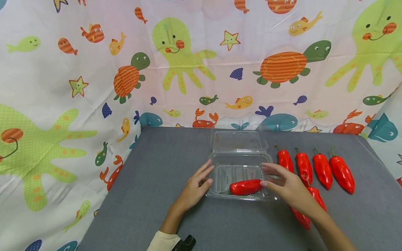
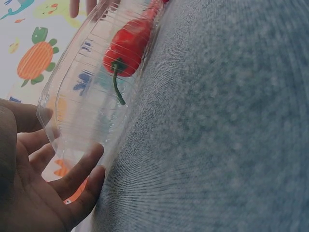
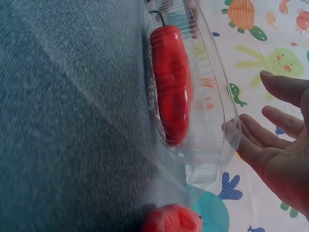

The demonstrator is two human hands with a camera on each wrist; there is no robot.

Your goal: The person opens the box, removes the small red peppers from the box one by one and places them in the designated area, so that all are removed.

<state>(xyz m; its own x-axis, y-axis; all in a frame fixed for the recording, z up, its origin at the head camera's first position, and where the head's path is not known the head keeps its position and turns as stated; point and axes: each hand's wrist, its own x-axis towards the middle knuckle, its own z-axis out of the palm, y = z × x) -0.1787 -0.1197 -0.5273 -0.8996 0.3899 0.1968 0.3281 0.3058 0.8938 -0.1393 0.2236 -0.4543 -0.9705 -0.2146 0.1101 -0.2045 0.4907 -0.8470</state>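
A clear plastic clamshell container sits with its lid raised back. One red chili pepper lies sideways inside near the front wall, its green stem to the left. My left hand is at the container's left side, fingers loosely extended; in the left wrist view its fingertips are right at the clear wall. Over the right rim my right hand reaches with extended fingers and holds nothing. Its fingers overlap the container's corner in the right wrist view.
Several red peppers stand in a row on the grey table, right of the container. Two more, one a nearer pepper, lie partly hidden by my right hand and forearm. A sea-animal curtain hangs behind and at the left.
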